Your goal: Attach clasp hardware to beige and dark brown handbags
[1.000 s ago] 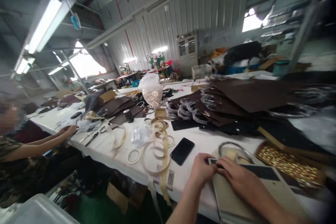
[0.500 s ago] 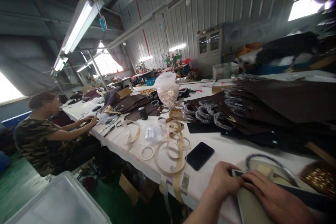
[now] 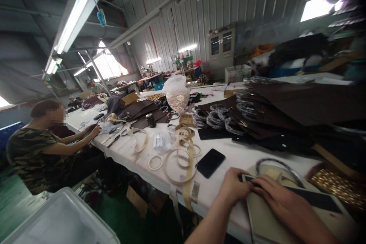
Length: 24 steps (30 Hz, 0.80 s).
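Note:
Near the right front edge of the table, my left hand (image 3: 235, 185) is closed on the corner of a beige panel (image 3: 259, 215) with a pale border and a dark strip along its top. My right hand (image 3: 281, 200) presses its bent fingers on the same dark strip, beside the left fingertips. What lies under the fingers is hidden. Behind them rests a dark looped handle (image 3: 281, 162) in clear wrap, on other beige pieces. A black phone (image 3: 211, 162) lies left of my hands. To the right, a shallow container holds many small gold studs (image 3: 337, 185).
Rolls of tape (image 3: 155, 162) and a loose tape strip hanging over the edge (image 3: 187, 198) are to the left. Dark brown panels (image 3: 314, 103) with wrapped handles are piled behind. A co-worker (image 3: 37, 145) sits at the table's left side; a translucent plastic bin (image 3: 63, 217) stands below.
The view has turned slightly right, so the surroundings sit further left. More of the gold studs shows. Both hands keep their hold on the panel's corner.

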Each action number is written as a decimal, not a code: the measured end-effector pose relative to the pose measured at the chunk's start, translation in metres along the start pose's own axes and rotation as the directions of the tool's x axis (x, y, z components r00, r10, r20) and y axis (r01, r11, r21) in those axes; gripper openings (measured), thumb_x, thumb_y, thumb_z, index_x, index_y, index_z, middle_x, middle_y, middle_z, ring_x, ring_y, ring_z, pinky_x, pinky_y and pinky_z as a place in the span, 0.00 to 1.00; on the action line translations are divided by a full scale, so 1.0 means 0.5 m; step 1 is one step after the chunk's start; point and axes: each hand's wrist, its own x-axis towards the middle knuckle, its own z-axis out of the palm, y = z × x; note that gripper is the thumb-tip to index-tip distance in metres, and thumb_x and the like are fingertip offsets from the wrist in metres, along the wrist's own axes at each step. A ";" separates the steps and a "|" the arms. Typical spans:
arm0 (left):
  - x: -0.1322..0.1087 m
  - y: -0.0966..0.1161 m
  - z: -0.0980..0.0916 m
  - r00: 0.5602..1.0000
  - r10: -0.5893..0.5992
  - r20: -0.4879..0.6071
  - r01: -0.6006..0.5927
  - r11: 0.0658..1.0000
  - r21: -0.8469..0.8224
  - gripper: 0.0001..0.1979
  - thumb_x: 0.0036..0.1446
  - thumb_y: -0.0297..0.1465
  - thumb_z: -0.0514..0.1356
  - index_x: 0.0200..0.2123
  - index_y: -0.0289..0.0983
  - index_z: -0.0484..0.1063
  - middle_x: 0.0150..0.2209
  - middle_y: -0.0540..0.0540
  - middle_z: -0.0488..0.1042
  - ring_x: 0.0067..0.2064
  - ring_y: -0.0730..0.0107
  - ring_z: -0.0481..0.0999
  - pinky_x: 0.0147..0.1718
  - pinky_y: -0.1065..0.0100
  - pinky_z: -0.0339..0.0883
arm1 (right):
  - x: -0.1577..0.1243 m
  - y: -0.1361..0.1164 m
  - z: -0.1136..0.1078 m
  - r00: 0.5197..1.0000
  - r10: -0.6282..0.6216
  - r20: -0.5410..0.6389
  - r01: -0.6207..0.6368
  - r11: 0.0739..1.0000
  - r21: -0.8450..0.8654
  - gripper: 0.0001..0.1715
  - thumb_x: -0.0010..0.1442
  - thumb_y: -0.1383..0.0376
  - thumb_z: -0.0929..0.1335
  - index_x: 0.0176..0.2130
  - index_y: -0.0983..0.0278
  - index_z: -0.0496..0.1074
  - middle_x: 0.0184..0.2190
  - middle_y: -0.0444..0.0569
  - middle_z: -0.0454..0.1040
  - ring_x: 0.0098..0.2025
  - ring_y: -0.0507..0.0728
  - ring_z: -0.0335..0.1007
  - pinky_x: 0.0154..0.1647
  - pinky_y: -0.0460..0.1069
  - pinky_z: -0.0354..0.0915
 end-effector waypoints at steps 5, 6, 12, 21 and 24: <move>-0.036 0.063 -0.009 0.999 0.041 0.007 -0.041 0.983 0.177 0.20 0.52 0.23 0.68 0.49 0.33 0.87 0.47 0.38 0.87 0.47 0.56 0.84 0.49 0.63 0.77 | 0.009 -0.081 -0.084 0.991 0.119 0.061 -0.125 0.987 0.104 0.20 0.80 0.54 0.65 0.59 0.55 0.83 0.58 0.54 0.82 0.56 0.66 0.82 0.54 0.58 0.79; -0.036 0.063 -0.010 0.999 0.043 0.022 -0.046 0.988 0.149 0.20 0.52 0.22 0.67 0.49 0.33 0.87 0.47 0.39 0.87 0.49 0.56 0.83 0.51 0.63 0.76 | 0.015 -0.094 -0.099 0.991 0.122 0.059 -0.130 0.977 0.169 0.21 0.80 0.55 0.65 0.61 0.56 0.82 0.57 0.56 0.82 0.58 0.66 0.81 0.59 0.59 0.77; -0.005 -0.004 0.003 0.997 0.068 0.041 -0.070 0.996 0.050 0.21 0.56 0.24 0.66 0.54 0.33 0.84 0.47 0.41 0.85 0.47 0.58 0.81 0.51 0.62 0.74 | 0.038 -0.100 -0.128 0.947 0.323 0.003 -0.293 0.856 0.427 0.16 0.77 0.61 0.69 0.55 0.57 0.86 0.49 0.53 0.85 0.47 0.63 0.82 0.53 0.58 0.78; 0.003 -0.021 -0.002 0.986 0.150 0.068 -0.153 0.988 0.030 0.17 0.57 0.24 0.67 0.49 0.33 0.86 0.42 0.43 0.85 0.42 0.61 0.81 0.43 0.66 0.71 | 0.041 -0.133 -0.124 0.891 0.427 0.157 -0.449 0.768 0.456 0.09 0.68 0.63 0.75 0.47 0.58 0.87 0.42 0.47 0.88 0.42 0.60 0.85 0.49 0.53 0.77; 0.003 -0.024 -0.003 0.989 0.143 0.040 -0.145 0.988 0.045 0.19 0.56 0.23 0.67 0.51 0.33 0.86 0.43 0.43 0.85 0.42 0.61 0.80 0.44 0.66 0.70 | 0.045 -0.129 -0.122 0.885 0.422 0.199 -0.465 0.772 0.433 0.08 0.68 0.63 0.75 0.45 0.58 0.88 0.42 0.46 0.88 0.43 0.60 0.85 0.50 0.53 0.76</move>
